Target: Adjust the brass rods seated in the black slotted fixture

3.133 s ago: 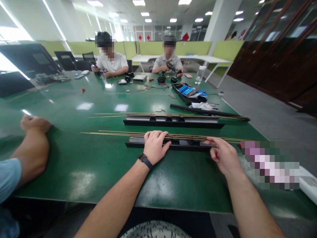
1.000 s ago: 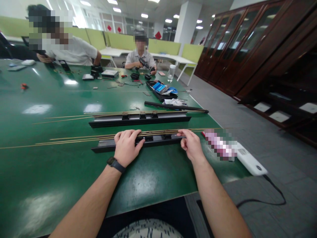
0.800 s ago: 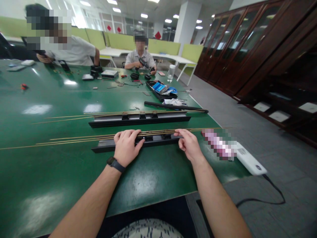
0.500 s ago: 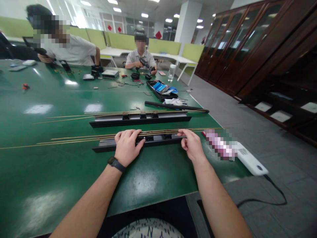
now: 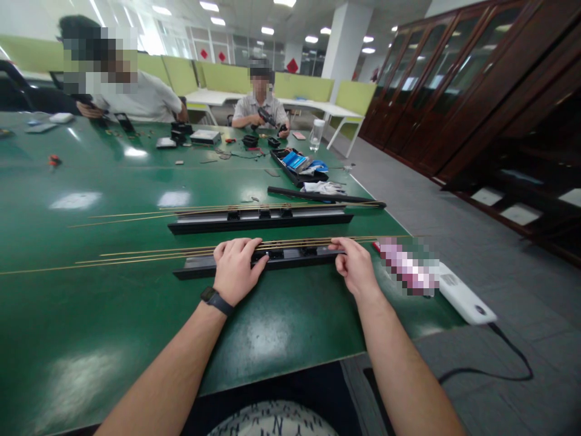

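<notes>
A long black-edged metal rail (image 5: 195, 273) lies crosswise on the green table, several thin brass-coloured rods (image 5: 145, 257) running along its top and past both ends. My left hand (image 5: 238, 269) is closed over the rail left of its middle, fingers on the far side and thumb on the near side, near small black fittings (image 5: 275, 254) inside it. At the rail's right part, my right hand (image 5: 356, 264) pinches the rods between index finger and thumb, its other fingers curled. The exact contact under both hands is partly hidden.
Behind lies a second rail (image 5: 258, 224) with rods on it. Farther back are a black bar (image 5: 327, 197), white gloves (image 5: 323, 188) and a black tray (image 5: 284, 166) with blue packets. A white power bank-like device (image 5: 467, 297) with a cable sits right. Two people work across the table.
The whole view has shifted slightly, so everything sits a little farther right. Both hands keep their places on the rail and rods.
</notes>
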Demonstrator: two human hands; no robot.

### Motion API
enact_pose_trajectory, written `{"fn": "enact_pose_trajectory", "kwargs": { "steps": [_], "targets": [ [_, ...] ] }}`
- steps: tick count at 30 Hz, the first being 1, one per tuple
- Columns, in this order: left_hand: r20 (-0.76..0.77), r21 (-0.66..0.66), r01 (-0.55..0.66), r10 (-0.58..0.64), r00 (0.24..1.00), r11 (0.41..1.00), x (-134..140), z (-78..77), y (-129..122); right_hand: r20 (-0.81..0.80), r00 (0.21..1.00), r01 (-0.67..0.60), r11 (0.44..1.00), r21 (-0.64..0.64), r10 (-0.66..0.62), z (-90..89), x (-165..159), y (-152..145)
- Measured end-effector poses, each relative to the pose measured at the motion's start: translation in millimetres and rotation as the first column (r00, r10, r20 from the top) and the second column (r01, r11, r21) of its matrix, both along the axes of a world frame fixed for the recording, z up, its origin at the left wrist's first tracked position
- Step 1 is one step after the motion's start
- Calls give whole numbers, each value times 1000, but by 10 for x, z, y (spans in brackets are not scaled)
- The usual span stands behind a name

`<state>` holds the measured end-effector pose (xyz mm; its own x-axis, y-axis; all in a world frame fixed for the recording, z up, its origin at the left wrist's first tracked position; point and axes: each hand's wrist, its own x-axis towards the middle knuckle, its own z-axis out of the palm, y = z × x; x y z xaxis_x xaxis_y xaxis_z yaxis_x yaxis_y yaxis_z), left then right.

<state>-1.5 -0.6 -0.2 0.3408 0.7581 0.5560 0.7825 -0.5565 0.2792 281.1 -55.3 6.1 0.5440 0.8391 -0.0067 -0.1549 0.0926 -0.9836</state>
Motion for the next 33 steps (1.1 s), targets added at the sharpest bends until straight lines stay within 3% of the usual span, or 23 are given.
{"fn": "enact_pose_trajectory", "kwargs": {
  "steps": [8, 17, 26, 33],
  "targets": [
    [4, -17, -4, 4, 1000, 1000, 7, -4, -2, 16, 997, -74, 997, 14, 74, 10, -39, -12],
    [9, -16, 5, -5, 1000, 1000, -2, 1, -4, 4, 1000, 19, 1000, -11, -19, 31, -14, -1],
    [14, -30, 0, 0, 1000, 1000, 3, -1, -8, 46, 995, -91, 996, -19, 91, 20, -53, -18],
    [7, -36, 3, -3, 1000, 999, 2, 7, -7, 38, 999, -39, 999, 3, 39, 0, -10, -2]
  ]
}}
